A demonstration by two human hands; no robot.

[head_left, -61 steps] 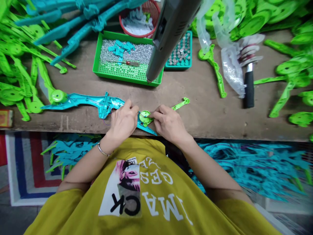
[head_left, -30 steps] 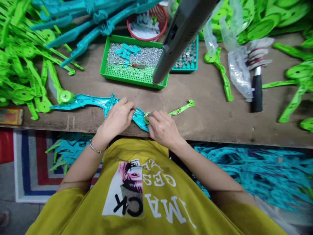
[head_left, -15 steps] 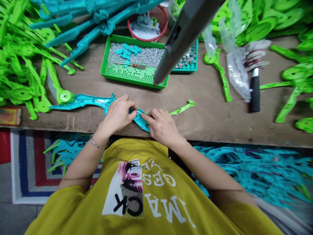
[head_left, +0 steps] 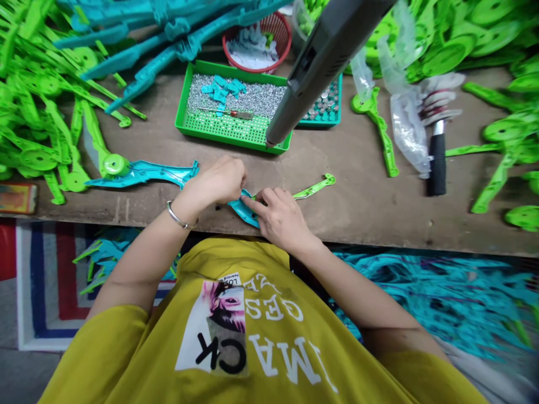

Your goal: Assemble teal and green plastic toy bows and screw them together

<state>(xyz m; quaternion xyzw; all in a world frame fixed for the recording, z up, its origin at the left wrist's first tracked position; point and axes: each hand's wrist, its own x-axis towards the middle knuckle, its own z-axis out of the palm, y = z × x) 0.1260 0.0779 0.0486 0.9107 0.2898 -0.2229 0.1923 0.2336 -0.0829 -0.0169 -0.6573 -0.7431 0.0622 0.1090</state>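
Note:
A long blue plastic piece (head_left: 155, 171) with thin dark wires lies along the table's front edge, a round green part (head_left: 115, 165) at its left end. My left hand (head_left: 223, 178) is over its middle, fingers curled and closed; their tips and anything between them are hidden. My right hand (head_left: 281, 216) has its fingers pressed on the piece's right end and holds it there. A thin green arm (head_left: 315, 187) sticks out to the right from beside my right hand.
A dark grey tool (head_left: 303, 78) hangs over a green tray (head_left: 231, 138) of screws and a screwdriver. Green parts (head_left: 37, 129) pile up left, more at right. A red basket (head_left: 287, 42) stands behind. A hammer (head_left: 438, 157) and clear plastic lie right.
My left hand has lifted slightly and turned up and to the right, its fingertips now out of sight. My right hand stays on the blue piece.

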